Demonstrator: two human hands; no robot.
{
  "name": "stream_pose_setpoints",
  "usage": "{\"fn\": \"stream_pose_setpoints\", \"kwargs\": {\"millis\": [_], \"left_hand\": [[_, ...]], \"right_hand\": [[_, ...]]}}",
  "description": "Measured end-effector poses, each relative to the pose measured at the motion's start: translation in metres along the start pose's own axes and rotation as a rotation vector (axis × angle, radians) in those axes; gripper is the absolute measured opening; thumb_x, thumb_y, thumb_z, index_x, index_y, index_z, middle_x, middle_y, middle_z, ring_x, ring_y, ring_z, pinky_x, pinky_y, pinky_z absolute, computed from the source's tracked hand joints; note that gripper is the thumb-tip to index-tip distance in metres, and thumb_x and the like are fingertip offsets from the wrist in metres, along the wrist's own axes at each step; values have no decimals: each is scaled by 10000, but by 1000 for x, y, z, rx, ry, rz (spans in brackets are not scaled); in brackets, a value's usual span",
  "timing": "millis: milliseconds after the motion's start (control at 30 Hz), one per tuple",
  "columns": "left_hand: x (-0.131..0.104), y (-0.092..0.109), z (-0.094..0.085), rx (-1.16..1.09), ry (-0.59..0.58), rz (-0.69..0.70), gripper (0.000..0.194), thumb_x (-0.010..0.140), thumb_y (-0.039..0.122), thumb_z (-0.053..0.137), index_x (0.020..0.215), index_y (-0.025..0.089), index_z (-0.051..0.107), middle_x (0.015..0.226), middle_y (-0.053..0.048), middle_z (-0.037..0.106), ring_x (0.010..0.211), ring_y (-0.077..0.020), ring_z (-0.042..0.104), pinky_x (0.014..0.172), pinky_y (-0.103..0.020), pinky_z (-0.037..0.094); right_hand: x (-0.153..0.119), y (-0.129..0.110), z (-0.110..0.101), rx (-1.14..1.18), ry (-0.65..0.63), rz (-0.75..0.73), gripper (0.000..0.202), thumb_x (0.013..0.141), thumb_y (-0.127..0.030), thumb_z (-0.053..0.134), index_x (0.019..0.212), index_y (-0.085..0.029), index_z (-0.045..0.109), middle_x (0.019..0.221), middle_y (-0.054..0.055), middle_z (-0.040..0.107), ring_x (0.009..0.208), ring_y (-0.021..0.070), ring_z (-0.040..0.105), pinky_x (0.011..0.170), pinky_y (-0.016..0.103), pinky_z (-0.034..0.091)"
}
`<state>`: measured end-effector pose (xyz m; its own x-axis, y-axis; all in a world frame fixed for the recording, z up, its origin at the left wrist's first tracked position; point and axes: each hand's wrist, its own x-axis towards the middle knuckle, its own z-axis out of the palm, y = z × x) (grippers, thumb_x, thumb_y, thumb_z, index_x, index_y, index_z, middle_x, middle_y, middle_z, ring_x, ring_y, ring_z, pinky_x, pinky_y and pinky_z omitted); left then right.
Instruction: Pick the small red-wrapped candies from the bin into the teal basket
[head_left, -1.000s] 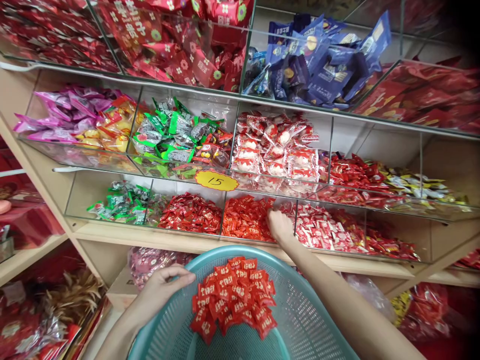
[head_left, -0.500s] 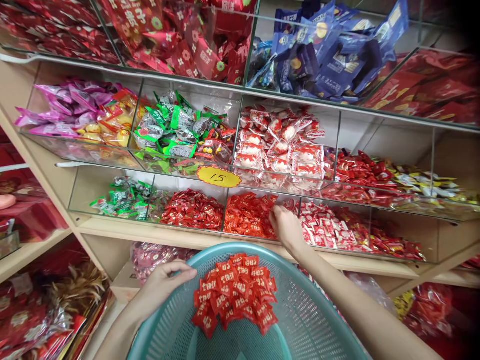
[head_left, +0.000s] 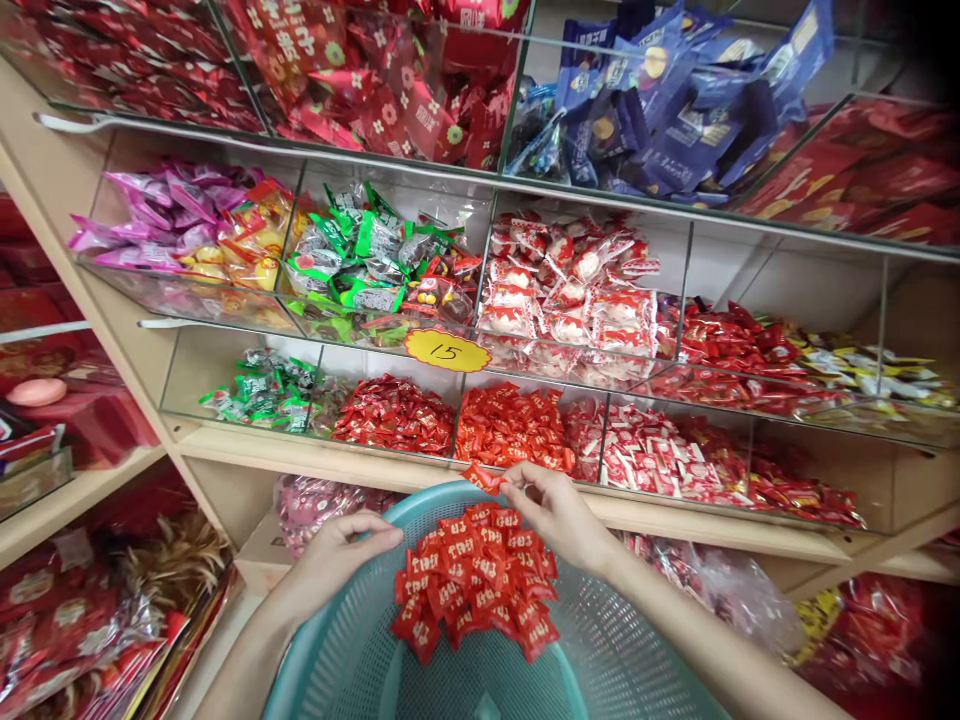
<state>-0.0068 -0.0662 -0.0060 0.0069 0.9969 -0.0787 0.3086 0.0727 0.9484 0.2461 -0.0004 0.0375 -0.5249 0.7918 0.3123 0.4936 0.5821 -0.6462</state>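
Withdrawn from the bottom-shelf bin since the earlier frame, the right hand (head_left: pixel 551 505) pinches a red candy packet (head_left: pixel 482 479) between thumb and fingers by the far rim of the teal perforated basket (head_left: pixel 615 640), near mid-frame. The left hand (head_left: pixel 337 555) lies at the rim, left of center; whether it grips cannot be told. Clear bin fronts (head_left: pixel 382 450) stand between basket and shelved sweets; a yellow price tag (head_left: pixel 448 350) reads "15". Glossy red, the pinched packet resembles the pale-lettered candies (head_left: pixel 476 575) heaped in the basket.
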Motion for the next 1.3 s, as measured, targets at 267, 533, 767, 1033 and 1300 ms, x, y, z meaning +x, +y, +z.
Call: {"fn": "stream_pose_setpoints", "kwargs": {"millis": [267, 533, 767, 1033, 1300], "left_hand": [[-3, 5, -1, -2, 2, 16, 270, 653, 420, 565, 683, 172, 667, 731, 4, 624, 744, -175, 537, 688, -238, 391], [-3, 5, 0, -30, 7, -2, 271, 647, 423, 578, 675, 170, 669, 722, 6, 618, 715, -163, 534, 660, -227, 392], [-3, 4, -1, -25, -5, 8, 266, 660, 416, 568, 686, 170, 665, 734, 4, 619, 736, -169, 538, 682, -239, 387], [-2, 2, -1, -38, 5, -8, 276, 654, 429, 576, 690, 168, 660, 745, 1, 617, 739, -170, 538, 671, -231, 392], [0, -1, 0, -49, 2, 2, 295, 642, 448, 576, 681, 169, 666, 732, 5, 617, 723, -168, 538, 677, -241, 390]], "right_hand": [[6, 8, 13, -129, -107, -14, 201, 836, -283, 346, 728, -167, 469, 629, -19, 499, 575, 92, 419, 561, 201, 325], [21, 14, 26, 94, -402, 175, 228, 827, -337, 346, 737, -157, 453, 502, -47, 467, 444, 68, 405, 439, 170, 316], [39, 28, 29, 262, -651, 385, 237, 784, -356, 430, 708, -144, 505, 442, -76, 421, 338, 34, 323, 329, 148, 233], [46, 23, 30, 273, -719, 542, 236, 742, -319, 490, 584, -145, 488, 420, -70, 465, 296, 23, 336, 295, 138, 252], [42, 21, 47, 220, -464, 608, 227, 677, -206, 512, 461, -137, 487, 339, -66, 439, 280, 27, 331, 288, 147, 244]]}}
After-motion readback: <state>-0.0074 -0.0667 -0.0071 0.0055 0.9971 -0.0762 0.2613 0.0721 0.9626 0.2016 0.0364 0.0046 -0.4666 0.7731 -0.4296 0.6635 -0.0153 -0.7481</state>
